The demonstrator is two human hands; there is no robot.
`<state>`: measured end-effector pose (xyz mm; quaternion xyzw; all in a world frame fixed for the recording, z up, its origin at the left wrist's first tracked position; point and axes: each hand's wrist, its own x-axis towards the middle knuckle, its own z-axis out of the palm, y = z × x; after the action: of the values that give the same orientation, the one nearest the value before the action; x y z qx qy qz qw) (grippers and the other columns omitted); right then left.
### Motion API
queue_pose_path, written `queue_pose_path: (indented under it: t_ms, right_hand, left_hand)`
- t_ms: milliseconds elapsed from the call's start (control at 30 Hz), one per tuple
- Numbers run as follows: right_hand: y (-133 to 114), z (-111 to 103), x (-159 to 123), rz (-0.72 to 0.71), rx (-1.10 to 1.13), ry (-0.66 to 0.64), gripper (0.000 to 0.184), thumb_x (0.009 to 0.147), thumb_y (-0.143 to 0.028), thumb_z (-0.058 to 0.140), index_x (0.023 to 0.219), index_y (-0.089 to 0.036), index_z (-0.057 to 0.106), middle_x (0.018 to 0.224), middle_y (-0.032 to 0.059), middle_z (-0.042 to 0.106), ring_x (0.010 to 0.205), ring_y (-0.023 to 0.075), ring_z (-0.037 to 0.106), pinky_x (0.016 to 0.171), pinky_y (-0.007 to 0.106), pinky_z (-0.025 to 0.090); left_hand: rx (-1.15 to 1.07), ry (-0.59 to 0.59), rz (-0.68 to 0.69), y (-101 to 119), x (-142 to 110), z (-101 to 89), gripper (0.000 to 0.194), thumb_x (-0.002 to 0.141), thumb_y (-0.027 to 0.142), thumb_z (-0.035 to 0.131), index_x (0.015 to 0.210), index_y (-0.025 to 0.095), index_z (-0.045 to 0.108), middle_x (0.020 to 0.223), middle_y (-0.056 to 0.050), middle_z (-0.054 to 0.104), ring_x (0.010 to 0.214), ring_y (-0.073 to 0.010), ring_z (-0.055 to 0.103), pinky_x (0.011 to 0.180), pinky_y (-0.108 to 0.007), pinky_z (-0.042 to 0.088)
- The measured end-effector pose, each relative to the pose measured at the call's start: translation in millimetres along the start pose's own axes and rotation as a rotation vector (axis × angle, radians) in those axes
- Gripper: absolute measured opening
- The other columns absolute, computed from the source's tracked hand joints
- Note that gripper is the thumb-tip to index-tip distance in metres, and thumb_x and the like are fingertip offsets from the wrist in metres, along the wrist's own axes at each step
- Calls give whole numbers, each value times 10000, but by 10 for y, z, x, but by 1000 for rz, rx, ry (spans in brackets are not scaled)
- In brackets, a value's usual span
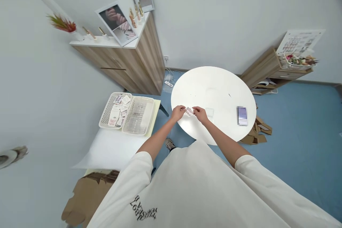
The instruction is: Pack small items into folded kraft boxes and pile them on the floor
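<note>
Between my two hands is a small white card with a pinkish and dark pattern, held over the near left part of the round white table. My left hand pinches its left edge. On the opposite edge, the fingers of my right hand are closed. The card's print is too small to read. Just right of my right hand, a clear plastic case lies on the tabletop. Farther right rests a purple and white rectangular thing, blurred out.
Left of me, a basket of small cards adjoins a basket of clear plastic cases on a side table. Behind stand a wooden cabinet and a low shelf. Flattened cardboard lies on the floor by the round table.
</note>
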<state>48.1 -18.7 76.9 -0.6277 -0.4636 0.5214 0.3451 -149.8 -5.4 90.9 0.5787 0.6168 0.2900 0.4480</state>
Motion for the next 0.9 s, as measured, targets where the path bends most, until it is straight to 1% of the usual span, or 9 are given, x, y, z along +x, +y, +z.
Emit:
queue_pose_path:
  t_ms: [100, 233, 333, 433, 533, 667, 767, 900]
  right_hand:
    - [206, -481, -21, 20, 15, 42, 331, 734, -348, 590, 995, -201, 733, 800, 26, 710, 781, 198, 653, 769, 358, 553]
    - [435, -991, -65, 94, 112, 130, 334, 696, -332, 662, 990, -185, 720, 836, 39, 718, 787, 188, 658, 796, 357, 559]
    - [589, -1264, -119, 147, 130, 138, 305, 683, -314, 681, 954, -180, 720, 822, 39, 716, 769, 183, 655, 774, 351, 557]
    - [755, -1442, -168, 192, 112, 140, 259, 681, -302, 678, 905, -179, 718, 776, 32, 706, 741, 181, 651, 741, 341, 546]
    - [936, -1543, -183, 246, 75, 174, 218, 681, -291, 666, 865, -184, 714, 766, 30, 706, 735, 185, 659, 723, 331, 540]
    - [1162, -1590, -128, 302, -10, 230, 216, 683, -282, 633, 867, -205, 716, 812, 26, 725, 773, 196, 685, 746, 333, 546]
    - [1278, -1566, -53, 333, -59, 240, 229, 689, -284, 608, 879, -218, 717, 809, 18, 730, 795, 203, 692, 763, 337, 550]
    - [1353, -1475, 46, 325, -103, 235, 218, 688, -294, 598, 859, -232, 718, 786, 17, 733, 797, 209, 689, 761, 333, 550]
  left_hand:
    - [16, -60, -64, 151, -13, 496, 117, 823, 241, 711, 932, 225, 749, 948, -67, 742, 929, -243, 677, 913, -365, 520]
    - [-1, -88, -139, 178, -41, 1134, 155, 825, 264, 719, 969, 209, 733, 977, -79, 738, 925, -239, 679, 890, -364, 521]
    - [-23, -102, -195, 137, -81, 1532, 159, 833, 264, 706, 975, 195, 717, 976, -78, 731, 916, -223, 678, 872, -353, 522]
    - [-27, -152, -239, 97, -133, 1815, 144, 843, 256, 693, 971, 191, 706, 954, -70, 729, 888, -209, 678, 858, -344, 524]
    - [-8, -188, -269, 73, -167, 1963, 142, 863, 244, 664, 992, 195, 699, 1014, -82, 732, 948, -217, 679, 890, -344, 516]
    - [13, -188, -342, 24, -154, 2024, 259, 859, 211, 641, 1116, 195, 672, 1225, -120, 694, 1117, -240, 652, 978, -357, 479]
    - [-20, -221, -395, -47, -125, 2055, 352, 832, 193, 653, 1184, 193, 638, 1331, -138, 647, 1209, -255, 618, 1015, -364, 454]
    - [-61, -273, -396, -159, -88, 2121, 362, 822, 177, 652, 1182, 186, 626, 1370, -142, 624, 1268, -249, 587, 1044, -349, 432]
